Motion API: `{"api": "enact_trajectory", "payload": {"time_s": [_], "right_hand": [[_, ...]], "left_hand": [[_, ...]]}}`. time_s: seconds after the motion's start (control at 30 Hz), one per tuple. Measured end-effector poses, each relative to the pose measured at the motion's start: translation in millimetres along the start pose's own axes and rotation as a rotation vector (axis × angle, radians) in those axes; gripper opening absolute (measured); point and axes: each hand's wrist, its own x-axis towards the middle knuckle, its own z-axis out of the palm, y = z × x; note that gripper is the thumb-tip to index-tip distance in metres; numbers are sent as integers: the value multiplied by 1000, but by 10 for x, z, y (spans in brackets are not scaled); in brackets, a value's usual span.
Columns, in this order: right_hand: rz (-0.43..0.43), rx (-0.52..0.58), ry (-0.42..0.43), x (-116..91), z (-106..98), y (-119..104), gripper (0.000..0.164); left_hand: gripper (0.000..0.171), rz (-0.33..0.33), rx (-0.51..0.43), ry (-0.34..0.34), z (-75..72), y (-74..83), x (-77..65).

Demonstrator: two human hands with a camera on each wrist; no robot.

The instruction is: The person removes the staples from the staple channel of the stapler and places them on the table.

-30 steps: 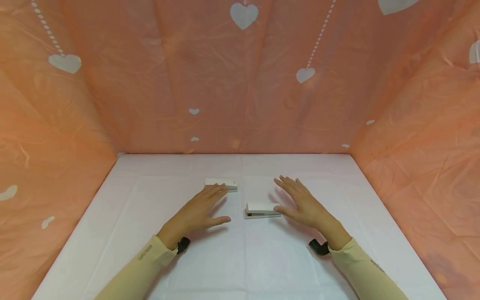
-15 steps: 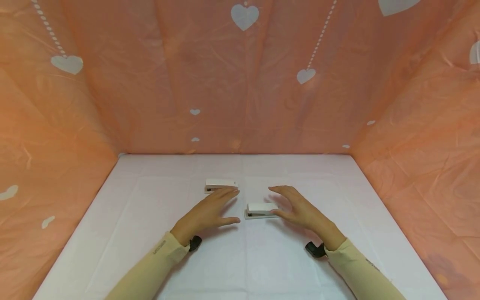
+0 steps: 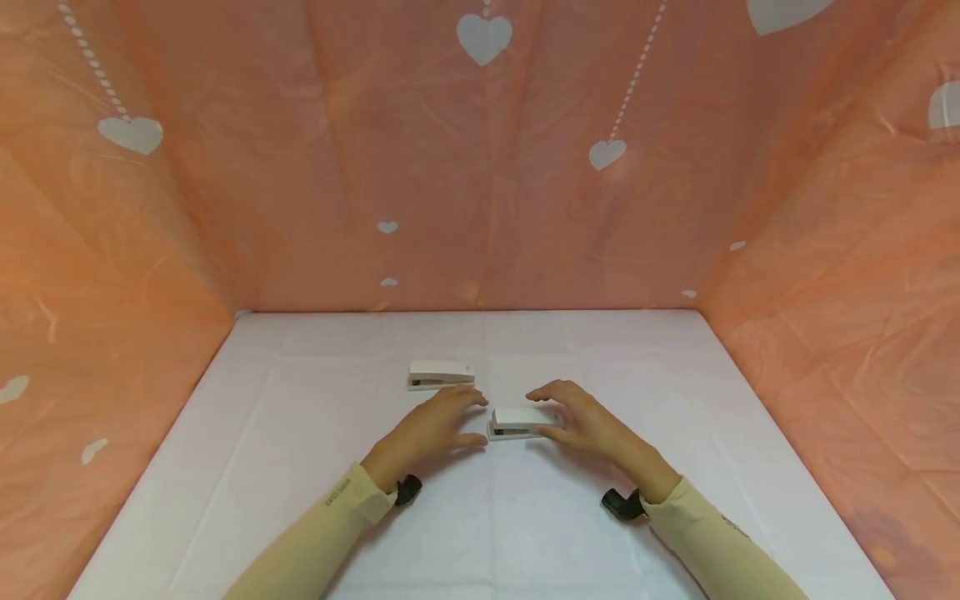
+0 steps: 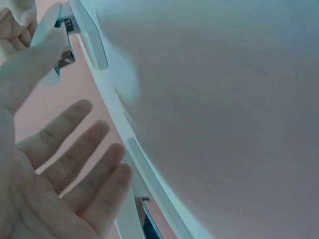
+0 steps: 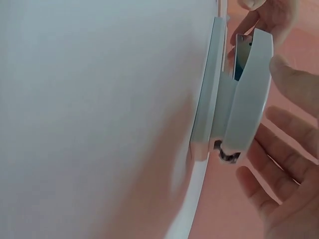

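Observation:
Two white staplers lie on the white table. The nearer stapler (image 3: 512,419) sits between the hands, its front pointing left; in the right wrist view its body (image 5: 247,94) shows from the side. My right hand (image 3: 588,425) arches around its right end, thumb on the near side and fingers on the far side, without a grip. My left hand (image 3: 427,433) hovers just left of that stapler, fingers and thumb spread apart and holding nothing. The farther stapler (image 3: 441,373) rests behind the left hand; in the left wrist view a stapler part (image 4: 144,199) appears beyond the fingertips.
The table (image 3: 360,350) has a white cover with faint creases. An orange curtain (image 3: 480,167) with pale hearts encloses it at the back and on both sides. Small black cameras sit at both wrists.
My left hand has moved right and nearer, uncovering the farther stapler. My right hand has moved slightly left over the nearer stapler, its fingers bending more. Both staplers stay in place.

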Motion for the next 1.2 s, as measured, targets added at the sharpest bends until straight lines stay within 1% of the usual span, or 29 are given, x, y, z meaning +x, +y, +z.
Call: {"api": "enact_trajectory", "payload": {"time_s": [0.07,0.13,0.23,0.33,0.47,0.6,0.73,1.0,1.1,1.2], "right_hand": [[-10,14,4,15,16,1,47],[-21,26,11,31,33,4,45],[-10,63,4,53,55,-1,44],[30,98,-26,66,76,-16,42],[73,120,-60,90,102,-31,41],[102,133,-91,127,130,-41,41],[101,133,-103,164,164,-54,39],[87,117,-94,198,202,-75,37],[73,104,-97,206,220,-53,36],[72,84,-106,214,228,-47,35]], "left_hand": [[53,-2,-19,0,20,22,20],[49,-21,-34,-5,27,46,30],[43,-49,-50,-3,28,75,31],[37,-67,-48,-9,31,92,32],[31,-74,-20,6,43,102,56],[31,-85,36,27,64,111,89],[31,-91,87,44,86,132,111],[32,-100,128,57,112,161,133],[32,-95,124,70,124,160,143],[31,-97,99,80,133,163,153]]}}
